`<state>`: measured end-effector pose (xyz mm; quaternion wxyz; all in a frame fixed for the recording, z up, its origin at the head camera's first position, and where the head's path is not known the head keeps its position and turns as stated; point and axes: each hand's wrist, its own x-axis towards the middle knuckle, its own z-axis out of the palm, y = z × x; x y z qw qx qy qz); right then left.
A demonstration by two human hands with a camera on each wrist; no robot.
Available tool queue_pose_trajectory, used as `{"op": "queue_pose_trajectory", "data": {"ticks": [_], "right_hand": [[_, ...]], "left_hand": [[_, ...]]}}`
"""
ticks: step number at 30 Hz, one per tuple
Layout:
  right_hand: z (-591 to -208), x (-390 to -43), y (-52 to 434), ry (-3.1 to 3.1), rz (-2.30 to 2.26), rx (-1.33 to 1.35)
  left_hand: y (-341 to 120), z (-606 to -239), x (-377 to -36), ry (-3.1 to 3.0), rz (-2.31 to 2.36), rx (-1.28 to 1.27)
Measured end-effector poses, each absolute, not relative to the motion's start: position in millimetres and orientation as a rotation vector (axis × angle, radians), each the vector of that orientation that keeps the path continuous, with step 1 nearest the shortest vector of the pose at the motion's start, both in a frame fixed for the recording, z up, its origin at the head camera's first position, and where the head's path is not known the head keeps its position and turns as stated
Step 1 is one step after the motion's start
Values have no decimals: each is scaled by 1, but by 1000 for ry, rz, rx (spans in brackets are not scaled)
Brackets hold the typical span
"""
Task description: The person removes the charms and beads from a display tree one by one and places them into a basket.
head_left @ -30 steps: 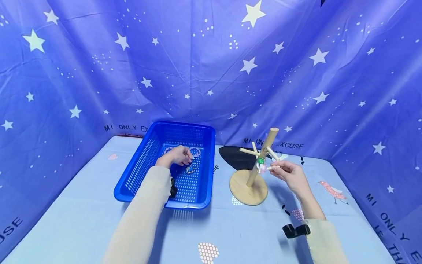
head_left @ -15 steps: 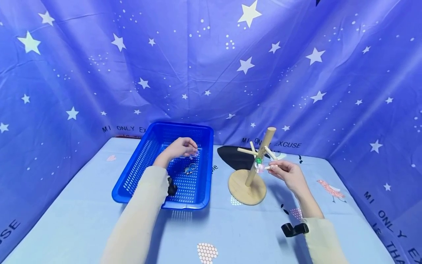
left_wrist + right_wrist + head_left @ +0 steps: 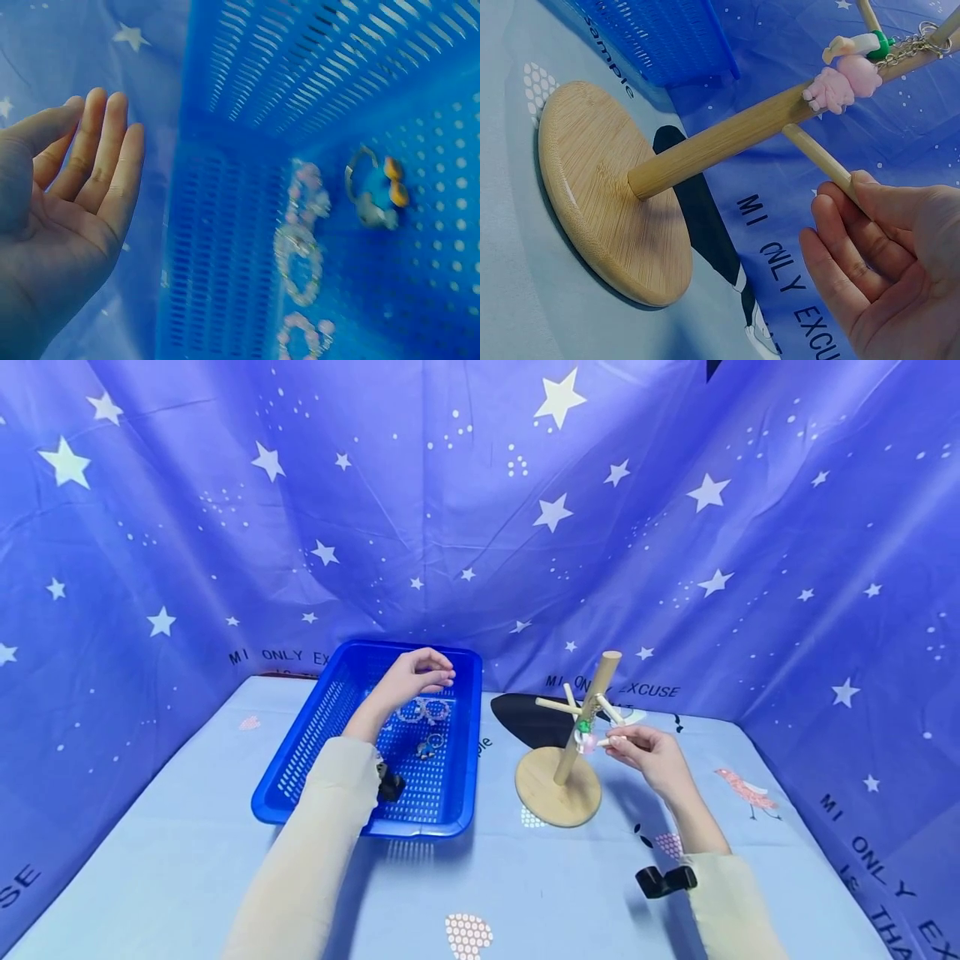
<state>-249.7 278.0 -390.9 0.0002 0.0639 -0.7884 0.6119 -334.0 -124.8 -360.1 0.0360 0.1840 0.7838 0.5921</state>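
My left hand [image 3: 416,677] is raised over the back of the blue plastic basket [image 3: 318,727]. Its fingers are relaxed, and the left wrist view shows nothing in them. Inside the basket lie pale beaded bracelets [image 3: 300,236] in pink and clear tones, and a keyring [image 3: 377,219] with orange and grey charms. With thumb and fingertips, my right hand [image 3: 648,756] pinches the end of a lower peg [image 3: 821,156] on the wooden stand [image 3: 720,146]. A keychain [image 3: 857,75] with a pink figure, a green part and a metal chain hangs on an upper peg, against the post.
The stand's round base [image 3: 558,785] rests on the pale blue tablecloth [image 3: 570,893], right of the basket. More pegs [image 3: 558,705] stick out of the post toward the left. A blue curtain [image 3: 450,527] with stars encloses the table's back and sides.
My left hand has risen from low inside the basket toward its back, and its fingers have loosened, uncovering the bracelets below. My right hand keeps its pinch on the peg.
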Motion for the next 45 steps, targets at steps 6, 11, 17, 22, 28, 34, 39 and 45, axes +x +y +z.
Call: {"op": "queue_pose_trajectory", "data": {"ticks": [6, 11, 17, 22, 28, 34, 39, 45], "right_hand": [[-395, -250, 278, -2455, 1949, 201], [-395, -249, 277, -2459, 1948, 193], [-395, -248, 276, -2493, 1905, 190], [-394, -248, 275, -2495, 1887, 194], [-393, -249, 276, -2473, 1905, 203], [-393, -249, 278, -2461, 1918, 214], [-391, -249, 278, -2456, 1921, 212], [-392, -250, 278, -2468, 1907, 200]], "left_hand": [[-115, -347, -327, 2381, 1886, 602], [-105, -332, -315, 2418, 1950, 557], [-89, -317, -297, 2425, 2066, 499], [-76, -311, -284, 2445, 2105, 543], [-62, -306, -269, 2465, 2097, 594], [-46, -302, -256, 2423, 2138, 643], [-32, -304, -252, 2417, 2133, 691], [-16, -311, -247, 2386, 2136, 728]]}}
